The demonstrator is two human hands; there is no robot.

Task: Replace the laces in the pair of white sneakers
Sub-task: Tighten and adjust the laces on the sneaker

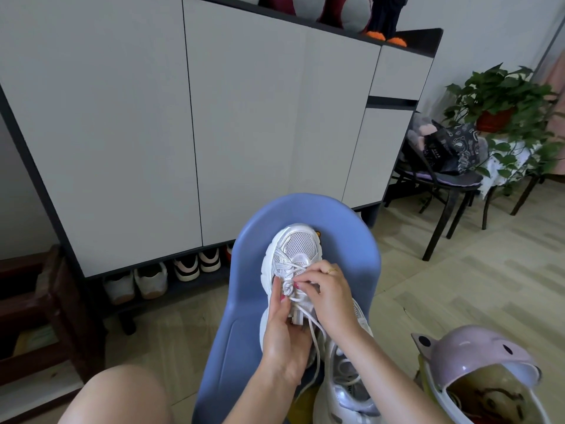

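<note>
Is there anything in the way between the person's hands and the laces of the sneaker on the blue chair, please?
Nothing visible does. Both hands are already at the white lace of the sneaker on the blue chair: the right hand pinches it near the knot, and the left hand holds the shoe beside it.

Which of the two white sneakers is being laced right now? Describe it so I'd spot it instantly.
Start at the blue plastic seat in the middle. The sneaker being laced lies on it, toe pointing to the cabinet, with both hands pinching its lace. The other sneaker sits nearer the person, untouched.
</note>
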